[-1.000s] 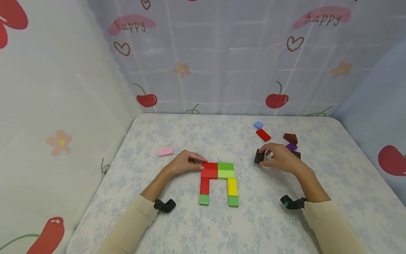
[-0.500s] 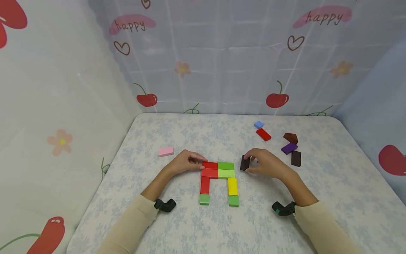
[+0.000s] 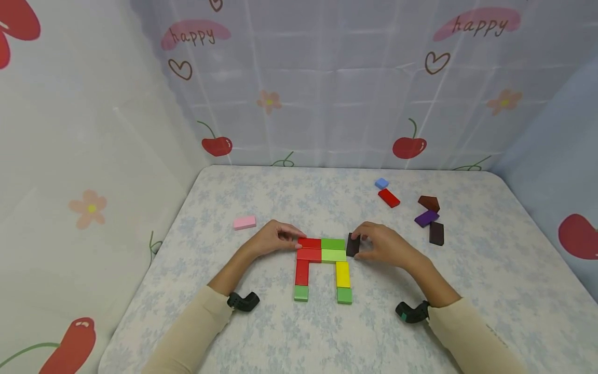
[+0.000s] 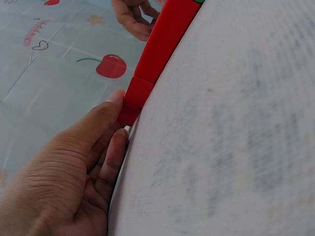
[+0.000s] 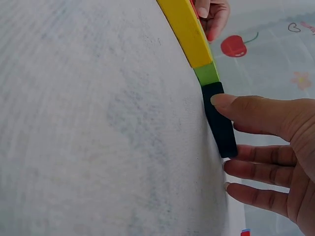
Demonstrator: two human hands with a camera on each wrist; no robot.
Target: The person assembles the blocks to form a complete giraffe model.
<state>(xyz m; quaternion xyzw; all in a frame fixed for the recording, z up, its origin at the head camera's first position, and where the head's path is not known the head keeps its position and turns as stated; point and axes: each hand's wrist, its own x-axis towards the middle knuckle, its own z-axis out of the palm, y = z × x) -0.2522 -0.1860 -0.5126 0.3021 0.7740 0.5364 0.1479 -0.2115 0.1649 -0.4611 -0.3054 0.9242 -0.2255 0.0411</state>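
A flat arrangement of coloured blocks lies mid-table. My left hand [image 3: 274, 239] is at its left end, thumb and index finger holding the upper red block [image 3: 309, 243], with a second red block [image 3: 309, 254] just below. My right hand [image 3: 385, 245] pinches a black block [image 3: 352, 245] between thumb and fingers. In the right wrist view the black block [image 5: 220, 125] meets the end of the light green block [image 5: 206, 74], beside the yellow block [image 5: 184, 32]. A green block [image 3: 333, 243] tops the light green one. Two legs run down, red and yellow, each ending in a green square [image 3: 301, 293].
Left of the arrangement lies a pink block [image 3: 245, 223]. Toward the back right are a small blue block [image 3: 381, 183] and a red block [image 3: 389, 198]. Farther right sit a brown block [image 3: 429, 203], a purple block [image 3: 426, 218] and a dark block [image 3: 436, 234]. Curtains surround the table.
My right hand has carried the black block leftward from near the loose blocks to the right end of the green blocks. The left hand has stayed in place.
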